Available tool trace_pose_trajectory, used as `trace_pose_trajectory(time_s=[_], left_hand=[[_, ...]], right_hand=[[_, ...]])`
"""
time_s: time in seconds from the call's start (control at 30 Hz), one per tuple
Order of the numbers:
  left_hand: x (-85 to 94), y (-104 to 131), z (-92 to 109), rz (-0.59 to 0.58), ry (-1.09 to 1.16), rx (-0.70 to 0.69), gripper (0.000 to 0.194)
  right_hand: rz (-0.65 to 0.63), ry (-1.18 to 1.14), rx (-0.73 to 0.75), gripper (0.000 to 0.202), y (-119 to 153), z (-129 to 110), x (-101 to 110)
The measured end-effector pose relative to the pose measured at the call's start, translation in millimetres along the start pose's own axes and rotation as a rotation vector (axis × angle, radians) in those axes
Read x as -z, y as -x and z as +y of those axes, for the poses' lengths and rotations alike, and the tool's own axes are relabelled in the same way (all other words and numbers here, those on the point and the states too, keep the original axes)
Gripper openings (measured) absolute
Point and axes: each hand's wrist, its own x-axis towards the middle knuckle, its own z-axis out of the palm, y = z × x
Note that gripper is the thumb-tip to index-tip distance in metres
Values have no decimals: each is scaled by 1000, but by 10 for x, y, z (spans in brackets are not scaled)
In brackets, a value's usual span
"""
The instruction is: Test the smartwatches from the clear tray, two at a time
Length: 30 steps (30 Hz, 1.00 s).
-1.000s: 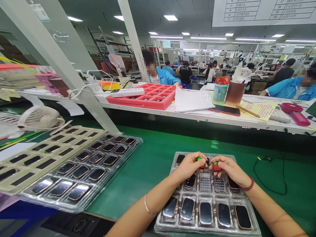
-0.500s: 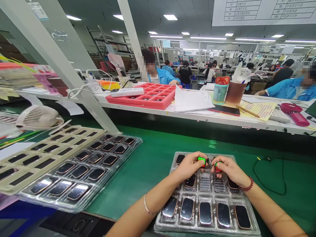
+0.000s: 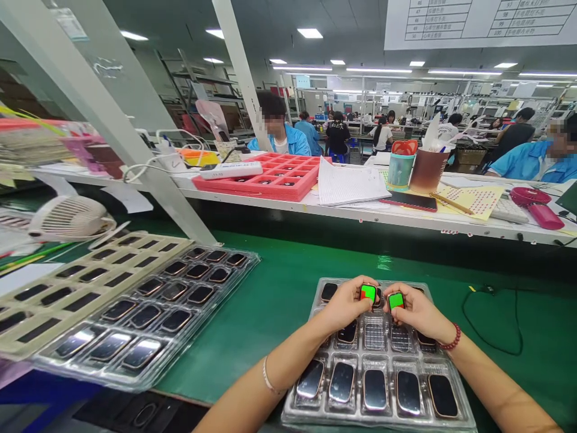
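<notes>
Above the far part of a clear plastic tray [image 3: 356,415], each of my hands grips a smartwatch body without a strap. My left hand [image 3: 349,304] is closed on one smartwatch [image 3: 368,292], its lit screen mostly green with some red at the lower left. In my right hand [image 3: 417,310] is the other smartwatch [image 3: 396,301], green with red at the bottom; the thumb lies over its lower edge. Dark-screened watches [image 3: 375,389] sit in the tray's near row. Two pockets [image 3: 374,334] in the middle row hold no watch. My hands hide part of the far row.
Left on the green bench stand another clear tray [image 3: 180,343] of watches and a beige tray [image 3: 27,346]. A white fan [image 3: 72,216] is behind them. A black cable [image 3: 518,325] lies at right. The shelf carries a red divided tray [image 3: 288,191], papers and cups. Co-workers sit beyond.
The right-hand watch's screen has gone from mostly red to mostly green, and more of it shows as the thumb sits lower. The left hand barely moves. A co-worker behind the shelf has straightened up.
</notes>
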Motion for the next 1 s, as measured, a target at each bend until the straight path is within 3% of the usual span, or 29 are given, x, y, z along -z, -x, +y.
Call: trace_pose_trajectory(time_s=[0.4, 0.8, 1.0], left_hand=[[36, -12, -59, 17, -35, 6, 50], [56, -5, -19, -2, -68, -4, 42], [23, 17, 26, -20, -46, 23, 48]], right_hand=[[16, -26, -6, 36, -22, 26, 16], [-27, 10, -8, 21, -1, -21, 1], [-20, 7, -1, 29, -1, -15, 13]])
